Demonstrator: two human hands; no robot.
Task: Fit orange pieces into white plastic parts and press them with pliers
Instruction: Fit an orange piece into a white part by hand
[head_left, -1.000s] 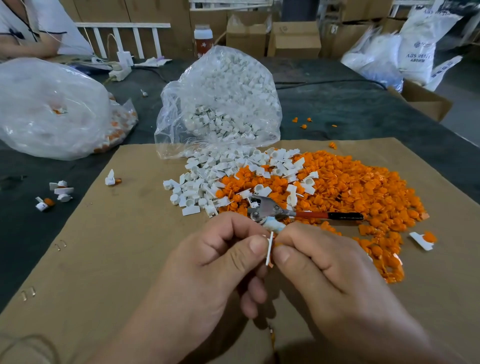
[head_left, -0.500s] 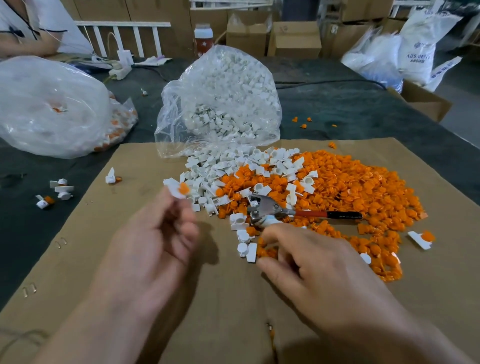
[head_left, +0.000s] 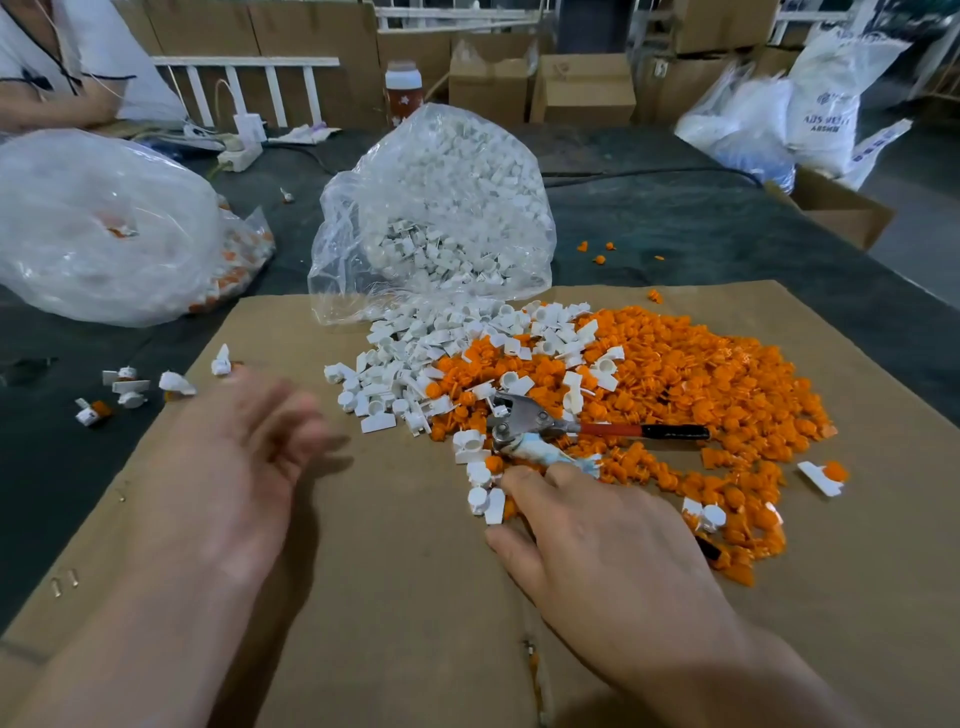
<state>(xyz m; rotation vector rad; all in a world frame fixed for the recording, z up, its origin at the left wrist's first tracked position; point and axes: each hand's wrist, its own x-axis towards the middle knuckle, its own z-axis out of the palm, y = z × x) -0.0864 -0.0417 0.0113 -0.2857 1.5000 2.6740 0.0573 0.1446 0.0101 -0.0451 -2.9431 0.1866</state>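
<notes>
Pliers, one pair with a red-and-black handle, lie on the heap of orange pieces. Just nearer than their metal head is the right hand, its spread, nearly straight fingers touching loose white plastic parts. Left of the pliers the blurred left hand hovers, fingers apart and empty. Pieces and parts are too many to count. One clear bag stands behind the pliers, and a second bag far to their left.

A small assembly workshop: stacked cardboard boxes along the back, bulk sacks, and a clear bag of white plastic parts on a cardboard-covered worktable.
</notes>
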